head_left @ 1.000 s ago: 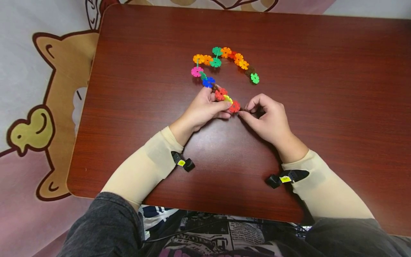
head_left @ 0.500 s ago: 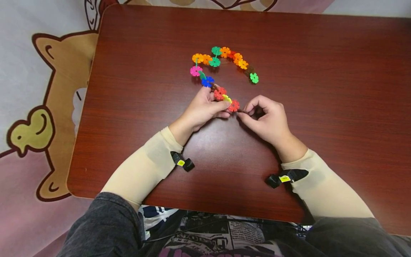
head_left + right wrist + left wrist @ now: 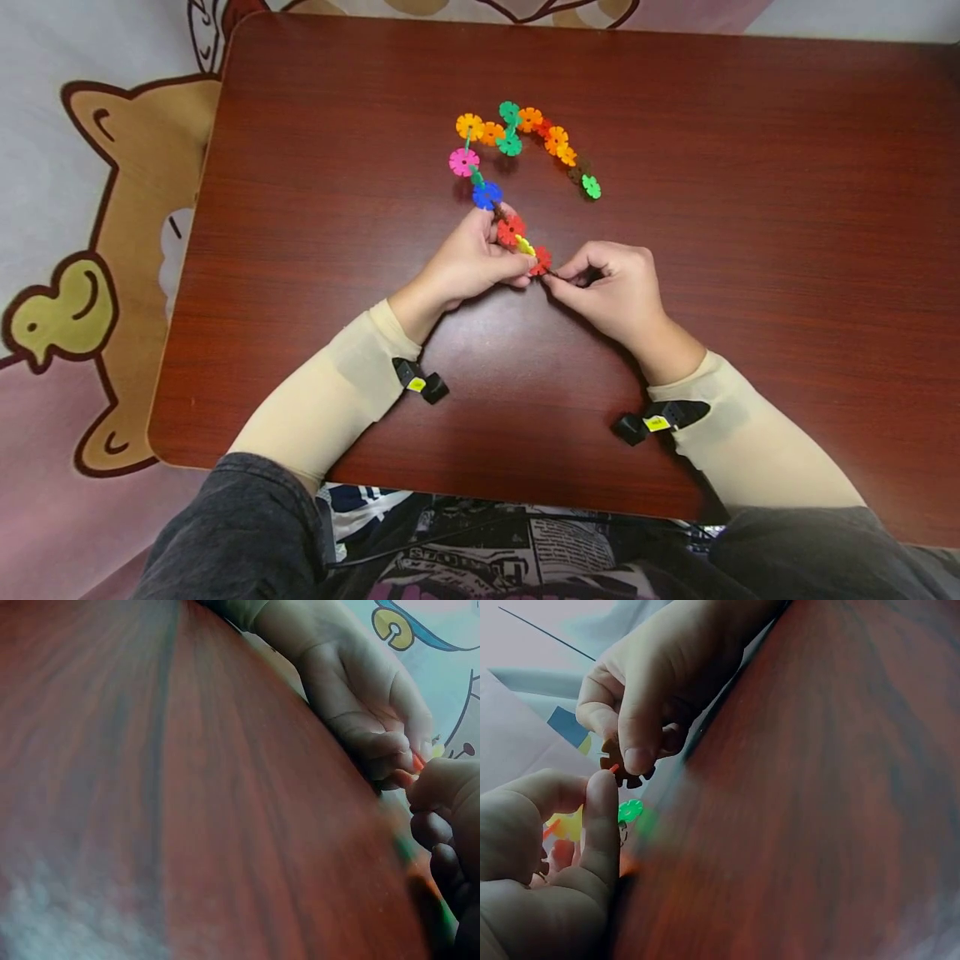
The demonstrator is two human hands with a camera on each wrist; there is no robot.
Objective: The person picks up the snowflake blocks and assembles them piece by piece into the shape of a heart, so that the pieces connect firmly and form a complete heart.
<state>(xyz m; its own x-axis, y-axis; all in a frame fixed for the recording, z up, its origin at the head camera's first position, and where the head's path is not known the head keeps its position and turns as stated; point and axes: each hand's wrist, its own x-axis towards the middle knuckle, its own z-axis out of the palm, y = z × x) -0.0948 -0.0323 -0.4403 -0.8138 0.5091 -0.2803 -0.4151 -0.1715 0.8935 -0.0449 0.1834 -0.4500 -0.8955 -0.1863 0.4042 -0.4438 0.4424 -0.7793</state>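
Note:
My left hand [image 3: 476, 262] pinches a red snowflake disc [image 3: 541, 261] at the near end of a chain of slotted plastic discs. From there the chain runs past a yellow disc [image 3: 525, 245], another red one, a blue disc [image 3: 487, 196] and a pink disc [image 3: 464, 162]. It then curves right through orange and green discs to a light green disc [image 3: 591, 187]. Thumb and fingers of my right hand [image 3: 618, 287] pinch a brown snowflake disc [image 3: 615, 761], its notched edge right at the red one. Part of the brown disc is hidden by the fingertips.
The chain lies over a dark red-brown wooden table [image 3: 787, 208]. Cartoon-printed fabric [image 3: 135, 208] borders its left and far sides. Each wrist wears a small black camera [image 3: 632, 428] on a strap.
Both hands have come slightly toward the body, the right one also leftward, so they are closer together. The chain's near end has moved with them, and its far-left discs have shifted and tilted a little.

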